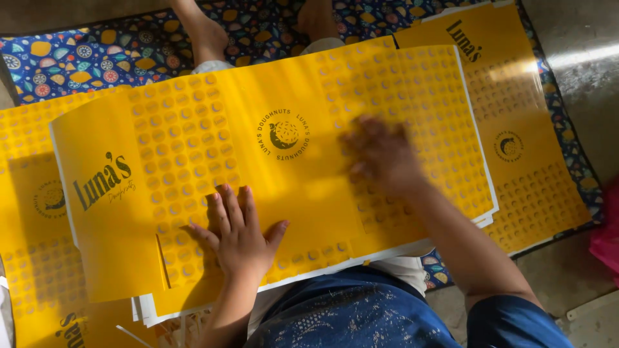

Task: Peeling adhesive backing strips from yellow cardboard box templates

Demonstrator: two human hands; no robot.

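The left hand (240, 235) lies flat and open, fingers spread, palm down on the top yellow printed sheet (271, 161), near that sheet's lower edge and just right of a short slit cut into the card. The right hand (380, 154) is also on the same sheet, further up and to the right, over the dotted panel; it is blurred, so I cannot tell for sure whether its fingers are flat or curled, though it seems to grip nothing. The top sheet crowns a stack of like sheets (145, 309) resting across the person's lap, whose white edges step out along the bottom left and at the right corner. The sheet's left edge overhangs another yellow sheet (29, 193) lying on the floor at the left; its right edge sits just over a further yellow sheet (516, 129) that reaches to the upper right. Under all of them is a patterned blue mat (129, 45), and bare feet (206, 35) rest on it above the stack's upper edge. Bare grey floor (580, 64) shows to the right, beyond the mat's border, with a pink thing (606, 238) at the frame's edge.
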